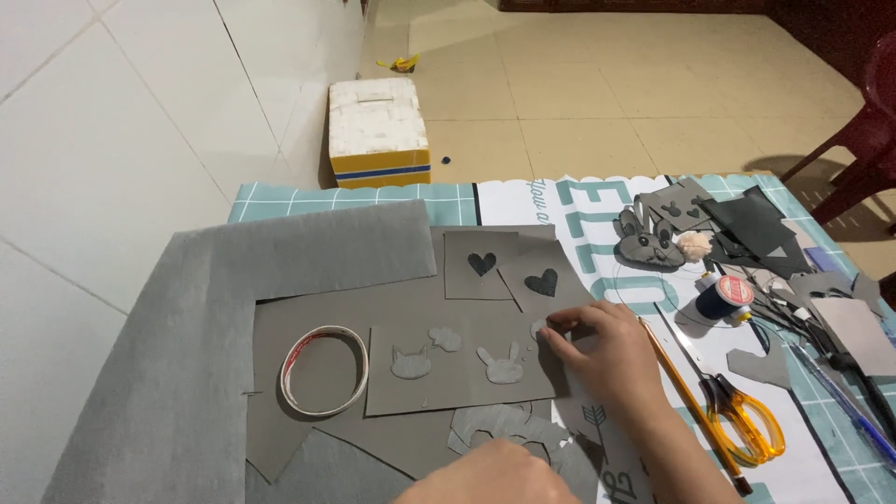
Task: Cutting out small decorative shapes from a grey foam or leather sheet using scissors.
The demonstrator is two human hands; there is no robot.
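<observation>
The small grey felt cutout (539, 329) sits at the right edge of a grey felt sheet (462, 359), pinned under the fingertips of the right hand (607, 353). The grip is closed on it: thumb and forefinger are pinched together over the piece, so only a sliver shows and its full shape cannot be told. It looks light, thin and floppy, with a slightly fuzzy face that should not slip; I judge it will bend or curl if lifted by one corner, so the edge nearest the fingertips, taken in a flat pinch, is the safest hold.

Just left of the grip, on the same sheet, lie a rabbit shape (503, 366), a cloud shape (445, 339) and a cat-head shape (411, 362), all of the same felt and apart from one another. Further left is a ring of tape (324, 371). Above the grip are two felt squares with heart-shaped holes (511, 268).

The left hand (490, 474) is low in view, near a curved felt piece (504, 427); whether it holds anything cannot be told.

To the right of the grip, on the worktop (597, 201), lie a pencil (686, 397), orange-handled scissors (742, 420) and a spool of dark thread (726, 297).
</observation>
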